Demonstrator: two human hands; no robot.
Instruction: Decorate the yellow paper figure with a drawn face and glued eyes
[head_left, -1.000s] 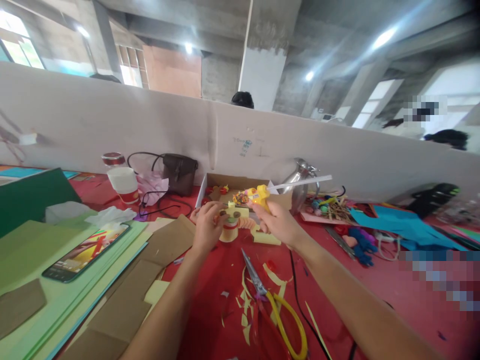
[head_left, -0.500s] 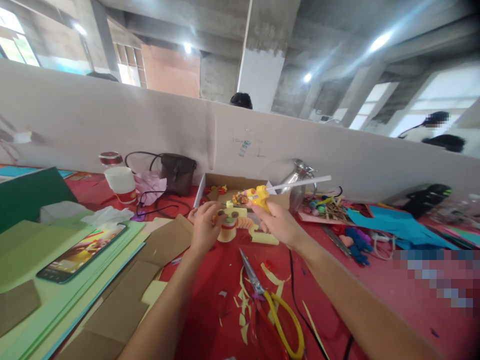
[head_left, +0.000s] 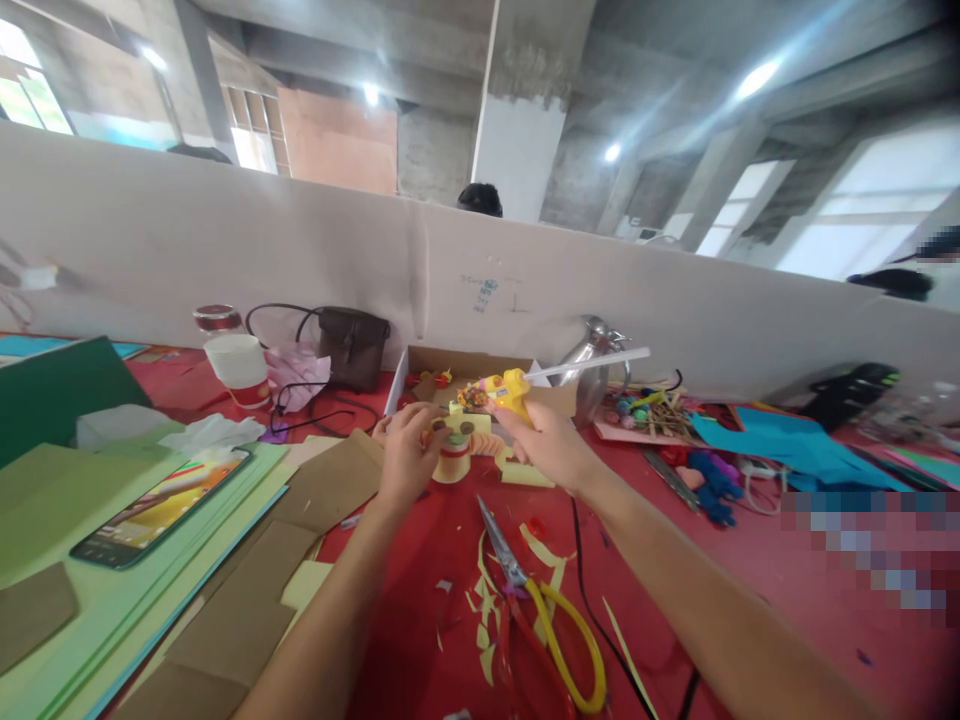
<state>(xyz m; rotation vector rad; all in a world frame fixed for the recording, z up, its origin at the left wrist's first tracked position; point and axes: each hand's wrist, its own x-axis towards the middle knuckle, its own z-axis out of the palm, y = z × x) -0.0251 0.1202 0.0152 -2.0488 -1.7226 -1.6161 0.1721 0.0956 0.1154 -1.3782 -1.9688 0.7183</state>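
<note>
My right hand point(head_left: 551, 440) is closed around the handle of a yellow hot glue gun point(head_left: 512, 392). A long translucent glue stick point(head_left: 592, 364) sticks out of its back end, and its nozzle points left. With bent fingers my left hand point(head_left: 409, 450) grips a pale yellow paper craft piece point(head_left: 474, 424) with brown round spots, just under the nozzle; the fingers partly hide it. Close below stands a small cream paper cup shape point(head_left: 451, 462) with a red band. A folded pale yellow paper piece point(head_left: 525, 472) lies below my right hand.
Scissors point(head_left: 514, 565) with yellow and red handles lie among paper scraps in front. An open box point(head_left: 480, 360) and a steel jug point(head_left: 589, 350) stand behind. Cardboard point(head_left: 255, 550), green sheets and a phone point(head_left: 161, 508) are left. A black cord point(head_left: 600, 610) runs right.
Both hands and the glue gun hold nearly the same pose. The whole view has shifted slightly, and the picture on the phone screen differs.
</note>
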